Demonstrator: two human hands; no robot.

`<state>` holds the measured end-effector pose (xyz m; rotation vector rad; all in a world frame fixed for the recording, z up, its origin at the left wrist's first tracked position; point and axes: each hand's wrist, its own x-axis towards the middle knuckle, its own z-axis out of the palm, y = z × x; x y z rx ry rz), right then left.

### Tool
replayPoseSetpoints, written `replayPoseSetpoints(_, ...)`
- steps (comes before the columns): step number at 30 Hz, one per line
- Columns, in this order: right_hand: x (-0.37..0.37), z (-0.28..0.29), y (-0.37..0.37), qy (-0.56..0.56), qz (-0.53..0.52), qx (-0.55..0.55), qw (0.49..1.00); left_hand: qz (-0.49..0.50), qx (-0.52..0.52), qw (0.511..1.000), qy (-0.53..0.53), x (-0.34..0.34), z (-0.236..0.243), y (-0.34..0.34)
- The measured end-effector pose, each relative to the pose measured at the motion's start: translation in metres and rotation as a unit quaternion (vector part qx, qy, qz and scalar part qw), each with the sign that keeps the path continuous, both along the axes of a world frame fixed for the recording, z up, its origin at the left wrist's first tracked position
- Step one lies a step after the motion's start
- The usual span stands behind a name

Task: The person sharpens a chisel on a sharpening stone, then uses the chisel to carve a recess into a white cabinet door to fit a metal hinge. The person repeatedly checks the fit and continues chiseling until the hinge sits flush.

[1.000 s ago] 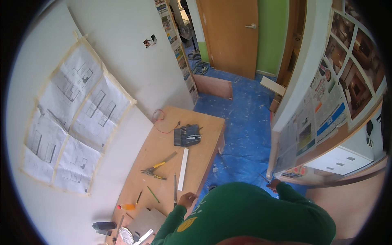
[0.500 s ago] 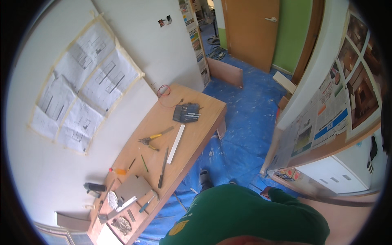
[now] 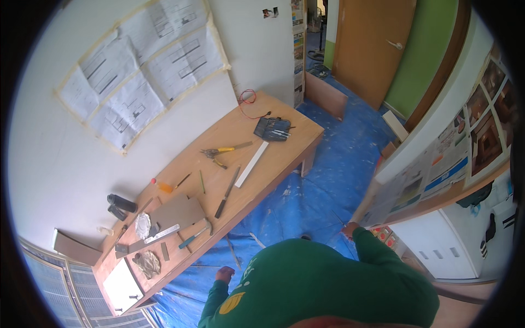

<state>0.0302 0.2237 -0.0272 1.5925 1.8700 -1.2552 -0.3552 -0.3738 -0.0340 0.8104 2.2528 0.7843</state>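
Note:
My left hand (image 3: 224,274) hangs low beside the near edge of the wooden table (image 3: 284,156), above the blue floor sheet. Its fingers look curled, and I see nothing in them. Out to the right, close to the low partition, my right hand (image 3: 350,230) is closed on a thin rod-like thing (image 3: 339,220) whose tip points away from me; it is too small to name. Nearest to my left hand on the tabletop lie a hammer (image 3: 195,234) with a teal handle and a dark-handled file (image 3: 227,192).
Pliers (image 3: 210,153), a white strip (image 3: 252,164), a tool pouch (image 3: 272,129), a grey board (image 3: 183,213) and crumpled cloth (image 3: 146,264) lie on the table. Blue sheeting (image 3: 322,169) covers the floor. A white cabinet (image 3: 437,246) stands right; a wooden door (image 3: 372,49) is ahead.
The view has swung left and down, so the table sits further right and higher. My left hand has come into view. My right hand is stretched further forward.

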Motion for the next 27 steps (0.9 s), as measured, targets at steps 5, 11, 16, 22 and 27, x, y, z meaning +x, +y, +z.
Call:
replayPoseSetpoints(5, -0.023, 0.029, -0.069, -0.070, 0.057, -0.013, 0.996, 0.018, -0.077, 0.994, 0.072, 0.025, 0.026, -0.058)
replayPoseSetpoints(11, -0.059, 0.056, -0.181, -0.113, 0.115, -0.032, 0.986, -0.105, -0.229, 0.957, 0.145, 0.048, -0.048, -0.234)
replayPoseSetpoints(16, -0.108, 0.069, -0.209, -0.127, 0.267, -0.018, 0.955, -0.019, -0.305, 0.952, 0.012, 0.075, -0.060, -0.321)
replayPoseSetpoints(22, -0.152, 0.075, -0.225, -0.085, 0.327, 0.006, 0.941, -0.040, -0.249, 0.965, 0.070, 0.054, -0.061, -0.325)
replayPoseSetpoints(27, -0.177, 0.057, -0.218, -0.102, 0.317, 0.020, 0.943, 0.309, 0.101, 0.919, -0.222, 0.033, -0.003, -0.257)
